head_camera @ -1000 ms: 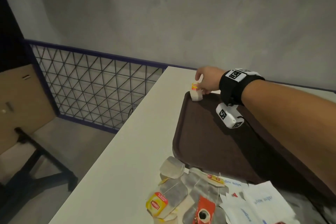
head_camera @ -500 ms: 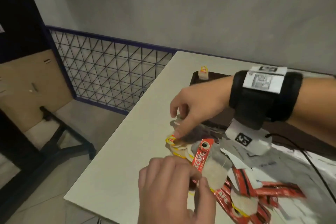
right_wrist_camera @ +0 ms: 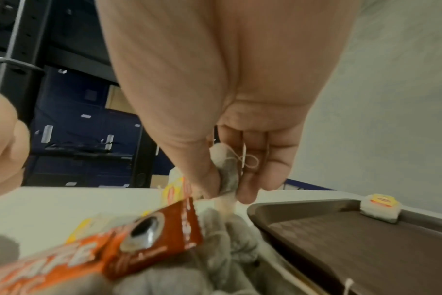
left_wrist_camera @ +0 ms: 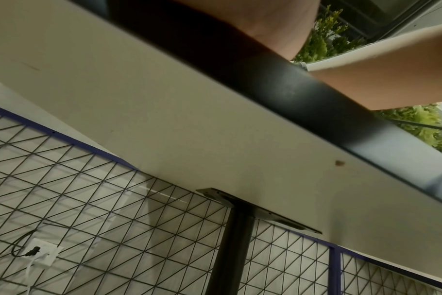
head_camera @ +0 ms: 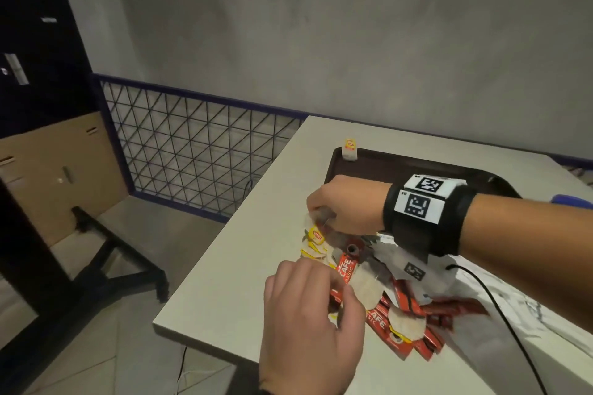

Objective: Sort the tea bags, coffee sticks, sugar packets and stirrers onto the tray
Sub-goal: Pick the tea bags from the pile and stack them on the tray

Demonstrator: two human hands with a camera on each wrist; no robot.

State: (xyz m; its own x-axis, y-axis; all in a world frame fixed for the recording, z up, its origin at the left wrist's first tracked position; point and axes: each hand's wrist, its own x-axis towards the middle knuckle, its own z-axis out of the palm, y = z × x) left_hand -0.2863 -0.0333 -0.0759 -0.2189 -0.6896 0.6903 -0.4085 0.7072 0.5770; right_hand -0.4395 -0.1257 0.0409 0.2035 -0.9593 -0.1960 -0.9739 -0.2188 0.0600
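A brown tray (head_camera: pixel 401 160) lies at the back of the white table, and one tea bag (head_camera: pixel 349 151) with a yellow tag stands in its far left corner. In front of the tray is a mixed pile: tea bags (head_camera: pixel 316 237), red coffee sticks (head_camera: pixel 346 269) and white sugar packets (head_camera: pixel 500 324). My right hand (head_camera: pixel 317 215) is at the pile's far end. In the right wrist view its thumb and fingers pinch a grey tea bag (right_wrist_camera: pixel 227 169) with a looped string. My left hand (head_camera: pixel 321 285) rests with curled fingers on the pile's near side. What lies under its fingers is hidden.
The table's near left corner (head_camera: pixel 160 324) is close to my left hand. A purple-framed wire mesh rail (head_camera: pixel 192 154) runs to the left of the table. A black cable (head_camera: pixel 500 305) trails over the packets at the right. The left wrist view shows only the table's underside (left_wrist_camera: pixel 164 119).
My right hand left a tea bag in the tray's far corner, came back to the pile and now pinches another. My left hand moved onto the pile's near side.
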